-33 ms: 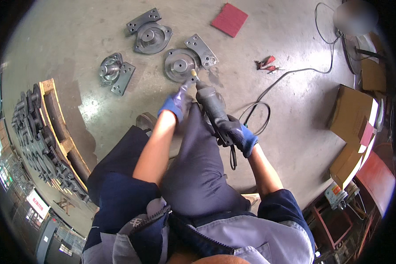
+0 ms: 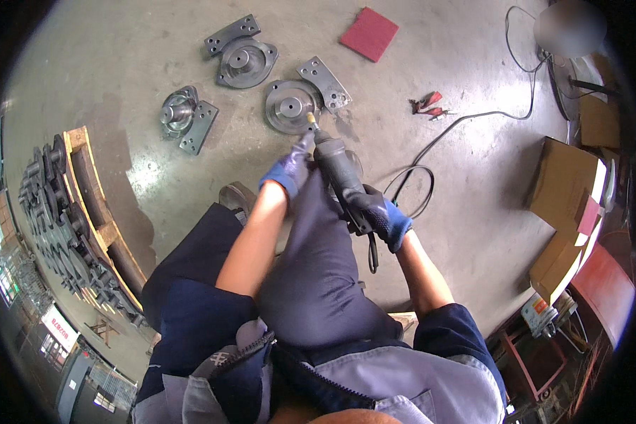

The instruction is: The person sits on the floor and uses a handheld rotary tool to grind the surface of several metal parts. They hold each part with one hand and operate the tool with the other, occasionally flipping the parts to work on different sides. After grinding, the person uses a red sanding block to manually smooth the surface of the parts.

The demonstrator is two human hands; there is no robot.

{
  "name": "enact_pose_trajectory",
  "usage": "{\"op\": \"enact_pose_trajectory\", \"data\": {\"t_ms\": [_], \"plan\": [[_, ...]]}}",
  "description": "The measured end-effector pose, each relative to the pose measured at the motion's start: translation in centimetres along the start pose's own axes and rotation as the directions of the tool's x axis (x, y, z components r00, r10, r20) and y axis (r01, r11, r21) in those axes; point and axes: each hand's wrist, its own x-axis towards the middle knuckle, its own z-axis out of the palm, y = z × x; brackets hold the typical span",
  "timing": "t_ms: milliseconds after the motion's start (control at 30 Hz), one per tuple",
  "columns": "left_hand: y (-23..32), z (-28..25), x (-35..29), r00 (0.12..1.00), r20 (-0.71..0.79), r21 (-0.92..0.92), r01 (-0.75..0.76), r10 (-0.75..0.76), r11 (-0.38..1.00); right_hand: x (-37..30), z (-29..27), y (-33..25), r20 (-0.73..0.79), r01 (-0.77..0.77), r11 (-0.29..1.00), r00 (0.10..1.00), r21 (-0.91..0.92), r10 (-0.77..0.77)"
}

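Observation:
My right hand (image 2: 379, 215), in a dark glove with a blue cuff, is wrapped round the rear of a dark die grinder (image 2: 338, 166). The small yellowish tip (image 2: 311, 118) of the grinder is at the near right edge of a round metal flange (image 2: 279, 119) with a raised hub. My left hand (image 2: 295, 161), gloved too, is beside the grinder's front end, its fingers reaching towards the flange's near edge. Those fingers are blurred and partly hidden, so their grip is unclear. A drilled metal plate (image 2: 323, 83) adjoins the flange at its right.
Two similar flanged parts lie on the floor: one farther off (image 2: 246, 62), one leftward (image 2: 179, 112). A red square pad (image 2: 369, 34), red-handled clamps (image 2: 429, 104) and a black cable (image 2: 466, 117) are also there. A pallet (image 2: 95, 191) of metal parts stands left, cardboard boxes (image 2: 567, 187) right.
My left hand has shifted slightly to the right. The right hand and the grinder have barely moved, and the floor parts sit a touch lower in the picture.

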Motion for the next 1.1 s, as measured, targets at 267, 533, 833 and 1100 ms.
{"op": "enact_pose_trajectory", "data": {"t_ms": [267, 533, 833, 1100], "plan": [[-0.2, 2.1, -0.6, 0.994, -0.098, 0.168, 0.066, -0.05, 0.984, 2.0, 0.5, -0.9, -0.029, -0.003, 0.997, 1.0, -0.081, 0.001], [6.6, -1.1, 3.5, 0.714, -0.152, 0.987, 0.082, 0.683, 0.135, -3.3, 0.3, -2.0, -0.143, -0.056, 0.998, 0.988, -0.014, 0.053], [7.7, -4.3, 8.5, 0.832, 0.113, 0.976, 0.007, 0.542, -0.215, -2.8, -0.5, -0.8, -0.065, -0.051, 0.998, 0.996, 0.047, 0.054], [7.1, -3.4, 4.6, 0.827, -0.105, 0.991, 0.135, 0.552, -0.015, -0.6, 0.3, -0.1, -0.063, -0.075, 0.984, 0.996, -0.162, 0.066]]}}
